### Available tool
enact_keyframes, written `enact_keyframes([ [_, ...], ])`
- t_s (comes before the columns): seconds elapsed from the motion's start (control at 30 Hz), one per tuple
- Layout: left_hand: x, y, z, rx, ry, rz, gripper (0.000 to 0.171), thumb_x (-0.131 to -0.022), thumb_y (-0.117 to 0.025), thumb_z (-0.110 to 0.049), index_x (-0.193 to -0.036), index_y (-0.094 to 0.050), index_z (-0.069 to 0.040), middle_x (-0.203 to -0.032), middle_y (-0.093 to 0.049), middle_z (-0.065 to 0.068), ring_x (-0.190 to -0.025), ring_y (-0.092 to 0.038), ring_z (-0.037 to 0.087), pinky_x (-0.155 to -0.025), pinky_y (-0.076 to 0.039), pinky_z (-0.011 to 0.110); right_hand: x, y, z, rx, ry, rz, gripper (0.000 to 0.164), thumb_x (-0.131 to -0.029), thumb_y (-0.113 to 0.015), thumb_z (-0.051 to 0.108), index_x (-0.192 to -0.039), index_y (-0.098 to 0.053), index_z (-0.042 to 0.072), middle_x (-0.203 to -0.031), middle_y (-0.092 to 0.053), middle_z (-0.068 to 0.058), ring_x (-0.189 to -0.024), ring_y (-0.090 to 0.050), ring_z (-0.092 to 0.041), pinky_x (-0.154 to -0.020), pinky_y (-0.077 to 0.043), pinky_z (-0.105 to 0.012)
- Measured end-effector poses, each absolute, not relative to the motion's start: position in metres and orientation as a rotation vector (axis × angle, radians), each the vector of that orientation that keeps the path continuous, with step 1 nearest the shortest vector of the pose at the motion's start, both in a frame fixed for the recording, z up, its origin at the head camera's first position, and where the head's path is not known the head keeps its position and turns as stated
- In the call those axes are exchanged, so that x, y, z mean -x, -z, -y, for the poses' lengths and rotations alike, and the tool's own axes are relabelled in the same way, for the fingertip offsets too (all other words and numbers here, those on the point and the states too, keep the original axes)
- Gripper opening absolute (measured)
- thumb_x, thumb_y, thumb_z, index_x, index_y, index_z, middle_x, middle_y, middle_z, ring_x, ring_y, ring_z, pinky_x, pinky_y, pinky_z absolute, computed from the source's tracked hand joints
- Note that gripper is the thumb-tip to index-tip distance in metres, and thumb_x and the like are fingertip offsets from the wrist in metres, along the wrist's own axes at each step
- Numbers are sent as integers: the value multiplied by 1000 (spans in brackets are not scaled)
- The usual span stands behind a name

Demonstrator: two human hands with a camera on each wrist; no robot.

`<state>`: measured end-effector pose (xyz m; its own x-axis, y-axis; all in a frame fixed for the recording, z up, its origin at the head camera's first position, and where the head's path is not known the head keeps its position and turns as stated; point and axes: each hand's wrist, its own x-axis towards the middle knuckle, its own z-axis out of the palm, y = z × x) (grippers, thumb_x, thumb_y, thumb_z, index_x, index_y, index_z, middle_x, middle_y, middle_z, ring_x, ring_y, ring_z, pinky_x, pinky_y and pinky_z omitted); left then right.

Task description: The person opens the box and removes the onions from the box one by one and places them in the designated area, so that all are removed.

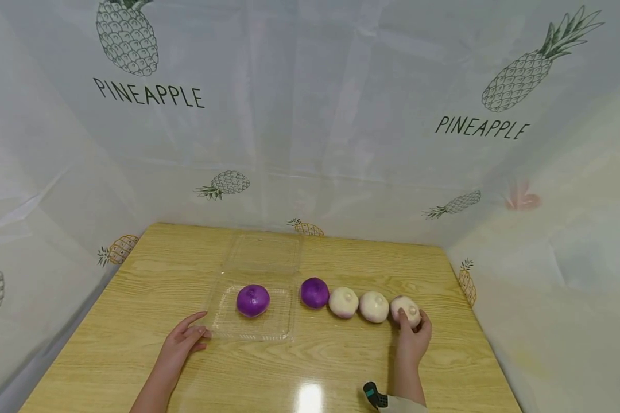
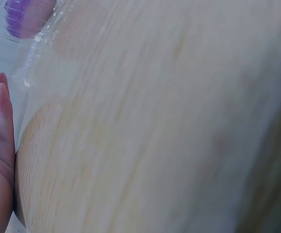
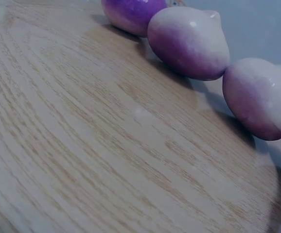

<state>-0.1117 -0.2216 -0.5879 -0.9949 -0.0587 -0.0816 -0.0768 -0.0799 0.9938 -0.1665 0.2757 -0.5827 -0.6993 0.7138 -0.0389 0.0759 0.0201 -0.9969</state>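
Observation:
A clear plastic clamshell box (image 1: 276, 332) lies unfolded on the table, with a purple turnip (image 1: 253, 300) in its near half. Right of it runs a row: another purple turnip (image 1: 314, 293), then two whitish turnips (image 1: 343, 302) (image 1: 374, 307) with purple undersides. At the row's right end, my right hand (image 1: 414, 344) grips a whitish turnip (image 1: 404, 307) between thumb and fingers; only a dark sliver of it shows in the right wrist view. My left hand (image 1: 185, 335) is at the box's near left edge, fingers fairly straight; whether they touch it I cannot tell.
The box's transparent lid (image 1: 263, 252) lies flat behind its base. A wooden table (image 1: 258, 378) carries everything. White sheeting (image 1: 310, 115) with pineapple prints hangs around its back and sides. A dark strap-like device (image 1: 374, 396) is by the right wrist.

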Motion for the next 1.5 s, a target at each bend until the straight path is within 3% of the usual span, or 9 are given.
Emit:
enact_keyframes([
  [0.6,113,589,222,155,-2319,-2104,46,-99,-59,-12,-138,-43,5,-94,-70,11,-87,-66,19,-74,-57,27,162,583,-279,785,-1719,1828,66,-94,-67,23,-146,-35,-4,-136,-44,-22,-119,-42,-27,-80,-37,-7],
  [0.87,113,589,222,150,-2318,-2108,45,-99,-59,-12,-138,-44,5,-93,-70,11,-87,-66,18,-73,-57,27,145,576,-278,845,-1710,1872,64,-94,-66,27,-144,-38,-1,-139,-39,-21,-121,-38,-31,-84,-34,-22],
  [1.2,112,588,222,158,-2318,-2111,46,-99,-59,-12,-138,-44,6,-93,-71,12,-86,-66,19,-73,-57,28,131,543,-273,660,-1666,2224,60,-92,-68,11,-141,-39,-9,-145,-32,-31,-127,-31,-46,-94,-38,-51],
  [1.4,112,587,222,163,-2324,-2102,47,-98,-60,-12,-138,-43,6,-93,-70,11,-87,-66,19,-73,-57,28,131,523,-252,533,-1689,2372,51,-91,-68,7,-134,-46,-10,-137,-45,-27,-124,-41,-39,-84,-43,-23],
  [1.5,112,588,222,151,-2324,-2095,47,-99,-59,-12,-138,-42,7,-94,-70,11,-88,-66,18,-74,-57,28,131,517,-240,479,-1723,2386,50,-90,-68,5,-133,-48,-10,-136,-47,-27,-123,-41,-39,-83,-42,-21],
])
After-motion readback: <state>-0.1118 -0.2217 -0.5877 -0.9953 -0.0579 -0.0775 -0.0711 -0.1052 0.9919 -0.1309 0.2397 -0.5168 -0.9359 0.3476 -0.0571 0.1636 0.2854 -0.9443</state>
